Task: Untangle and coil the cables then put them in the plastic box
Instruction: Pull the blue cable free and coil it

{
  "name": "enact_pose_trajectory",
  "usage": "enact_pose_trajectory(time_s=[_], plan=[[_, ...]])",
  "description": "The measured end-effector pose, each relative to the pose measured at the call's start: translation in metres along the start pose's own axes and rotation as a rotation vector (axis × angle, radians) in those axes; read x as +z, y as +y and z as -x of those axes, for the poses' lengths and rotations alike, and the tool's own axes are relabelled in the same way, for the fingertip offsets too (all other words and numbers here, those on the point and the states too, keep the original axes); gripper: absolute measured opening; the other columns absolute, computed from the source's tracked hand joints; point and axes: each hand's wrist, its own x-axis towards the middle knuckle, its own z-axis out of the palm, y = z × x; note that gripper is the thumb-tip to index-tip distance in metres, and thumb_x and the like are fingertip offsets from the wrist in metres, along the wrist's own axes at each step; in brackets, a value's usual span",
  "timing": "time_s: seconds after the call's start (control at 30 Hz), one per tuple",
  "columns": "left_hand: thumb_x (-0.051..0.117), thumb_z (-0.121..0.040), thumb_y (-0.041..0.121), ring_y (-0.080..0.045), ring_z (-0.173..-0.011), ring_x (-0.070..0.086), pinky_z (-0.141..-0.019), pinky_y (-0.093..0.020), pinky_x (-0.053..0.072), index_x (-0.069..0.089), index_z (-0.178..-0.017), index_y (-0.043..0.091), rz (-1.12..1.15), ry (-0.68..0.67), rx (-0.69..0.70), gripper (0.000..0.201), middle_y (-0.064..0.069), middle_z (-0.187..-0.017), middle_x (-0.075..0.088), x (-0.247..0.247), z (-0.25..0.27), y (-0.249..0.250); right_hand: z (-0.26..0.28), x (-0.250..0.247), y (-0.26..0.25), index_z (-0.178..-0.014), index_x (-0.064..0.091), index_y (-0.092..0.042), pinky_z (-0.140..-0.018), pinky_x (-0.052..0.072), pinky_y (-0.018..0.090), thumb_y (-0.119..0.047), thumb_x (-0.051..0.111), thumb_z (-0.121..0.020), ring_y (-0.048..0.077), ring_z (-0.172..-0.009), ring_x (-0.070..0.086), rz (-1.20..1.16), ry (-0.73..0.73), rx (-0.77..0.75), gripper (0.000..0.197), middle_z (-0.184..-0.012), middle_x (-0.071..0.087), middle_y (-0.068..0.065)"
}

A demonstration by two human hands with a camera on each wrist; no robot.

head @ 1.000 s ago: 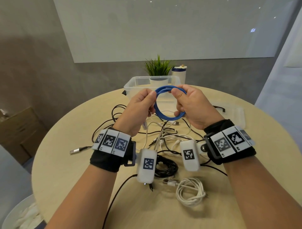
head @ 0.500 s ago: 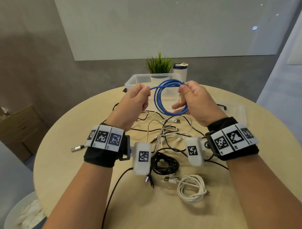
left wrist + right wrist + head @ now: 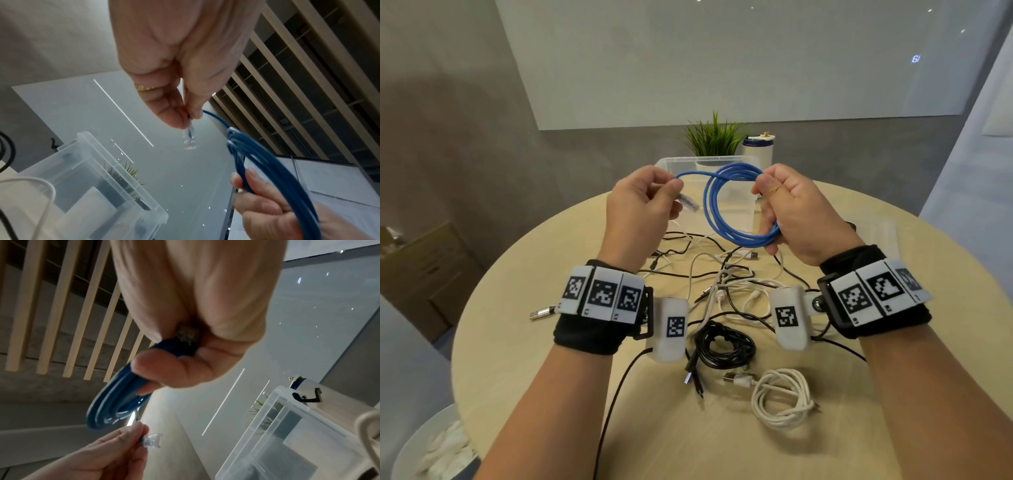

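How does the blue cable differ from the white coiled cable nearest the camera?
The blue cable is held in the air by both hands, while the white coiled cable lies on the table, untouched. The blue cable's coil is wide and open, with one end pulled out by the left hand; the white coiled cable's is smaller. Both are coiled.

A round, light wooden table [image 3: 524,342] carries a loose tangle of black and white cables [image 3: 722,284], a coiled black cable [image 3: 724,344], a coiled white cable [image 3: 780,399], the clear plastic box [image 3: 732,205], and a potted plant [image 3: 714,140] behind it.
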Motion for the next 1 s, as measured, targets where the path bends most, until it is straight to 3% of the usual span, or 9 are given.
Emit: enact_pose_trajectory(time_s=[0.17,0.33,0.43,0.53,0.67,0.77,0.83,0.93,1.0], plan=[[0.056,-0.095,0.008,-0.015,-0.066,0.066,-0.067,-0.028,0.059,0.061,-0.086,0.009,0.114,-0.145,-0.133,0.011,-0.013,-0.077,0.069,0.010,0.003,-0.002,0.001,0.003,-0.002,-0.094,0.049,-0.018,-0.041,0.046,0.026,-0.027,0.033,-0.105,0.013,-0.048,0.059,-0.064,-0.044,-0.016,0.021,-0.057,0.046,-0.003],[0.051,-0.095,0.006,-0.012,-0.065,0.067,-0.059,-0.021,0.055,0.060,-0.087,0.009,0.459,-0.322,-0.254,0.012,-0.004,-0.072,0.071,0.016,0.010,0.005,0.001,0.005,-0.002,-0.094,0.045,-0.024,-0.043,0.050,0.026,-0.029,0.029,-0.105,0.012,-0.051,0.060,0.010,0.006,-0.005,0.020,-0.065,0.049,0.005],[0.048,-0.097,0.008,-0.013,-0.069,0.068,-0.062,-0.022,0.056,0.062,-0.091,0.008,0.579,-0.363,-0.294,0.015,-0.007,-0.079,0.071,0.018,0.011,0.006,-0.001,0.002,0.002,-0.098,0.044,-0.023,-0.042,0.046,0.024,-0.031,0.028,-0.106,0.014,-0.049,0.061,0.125,0.079,-0.004,0.019,-0.071,0.052,0.009],[0.051,-0.096,0.018,-0.017,-0.076,0.068,-0.069,-0.027,0.057,0.062,-0.096,0.008,0.561,-0.363,-0.298,0.014,-0.008,-0.083,0.071,0.020,0.012,0.007,-0.004,-0.001,0.007,-0.111,0.042,-0.016,-0.039,0.041,0.016,-0.033,0.027,-0.105,0.017,-0.055,0.059,0.257,0.153,-0.003,0.023,-0.081,0.054,0.011],[0.063,-0.087,0.010,-0.013,-0.074,0.069,-0.067,-0.024,0.055,0.059,-0.095,0.012,0.452,-0.345,-0.262,0.009,-0.002,-0.077,0.073,0.022,0.012,0.006,-0.003,0.001,0.004,-0.111,0.041,-0.018,-0.040,0.041,0.015,-0.034,0.026,-0.105,0.015,-0.057,0.058,0.274,0.115,-0.003,0.023,-0.083,0.055,0.009],[0.053,-0.095,0.009,-0.009,-0.069,0.065,-0.064,-0.020,0.052,0.060,-0.094,0.013,0.448,-0.338,-0.256,0.008,0.001,-0.073,0.071,0.022,0.011,0.004,-0.001,0.002,0.001,-0.107,0.044,-0.020,-0.047,0.048,0.021,-0.033,0.028,-0.105,0.012,-0.054,0.061,0.235,0.056,-0.003,0.020,-0.076,0.059,0.006],[0.044,-0.099,0.009,-0.010,-0.069,0.063,-0.063,-0.020,0.051,0.058,-0.098,0.012,0.522,-0.341,-0.296,0.014,0.001,-0.071,0.066,0.023,0.011,0.003,-0.002,0.000,0.001,-0.102,0.048,-0.022,-0.054,0.049,0.022,-0.029,0.033,-0.105,0.012,-0.060,0.060,0.199,0.043,-0.021,0.017,-0.074,0.059,0.002],[0.036,-0.103,0.012,-0.011,-0.071,0.060,-0.068,-0.023,0.049,0.056,-0.104,0.011,0.647,-0.389,-0.376,0.021,0.002,-0.069,0.055,0.022,0.012,0.005,-0.002,-0.002,0.001,-0.097,0.054,-0.021,-0.068,0.053,0.031,-0.022,0.041,-0.103,0.015,-0.069,0.058,0.029,0.019,-0.025,0.015,-0.072,0.058,0.001],[0.034,-0.103,0.014,-0.013,-0.071,0.055,-0.071,-0.026,0.047,0.056,-0.098,0.011,0.675,-0.460,-0.408,0.023,0.002,-0.066,0.051,0.020,0.012,0.007,-0.002,-0.004,0.001,-0.097,0.056,-0.017,-0.070,0.053,0.034,-0.018,0.043,-0.102,0.017,-0.069,0.059,-0.073,0.005,-0.014,0.015,-0.070,0.057,0.002]])
